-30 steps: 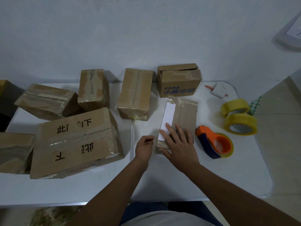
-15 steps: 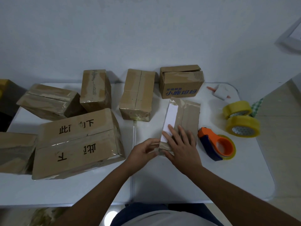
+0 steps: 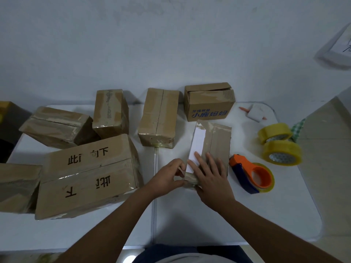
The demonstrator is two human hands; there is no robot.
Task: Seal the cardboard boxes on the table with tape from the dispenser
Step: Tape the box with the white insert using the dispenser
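Note:
A flat narrow cardboard box (image 3: pixel 218 141) with a white label lies in the middle of the white table (image 3: pixel 228 215). My right hand (image 3: pixel 210 177) lies flat on its near end, fingers spread. My left hand (image 3: pixel 169 177) touches the box's near left corner, its fingers pinching what looks like a tape end there. The orange and blue tape dispenser (image 3: pixel 252 173) lies on the table just right of the box, untouched.
Two yellow tape rolls (image 3: pixel 281 145) sit right of the dispenser. Several more cardboard boxes fill the left and back: a large printed one (image 3: pixel 87 175), a tall one (image 3: pixel 157 118), one with blue print (image 3: pixel 209 101). A small white object (image 3: pixel 255 112) lies at back right.
My left hand moved right from the table to the box's near left corner and now pinches there. My right hand stayed pressed on the box.

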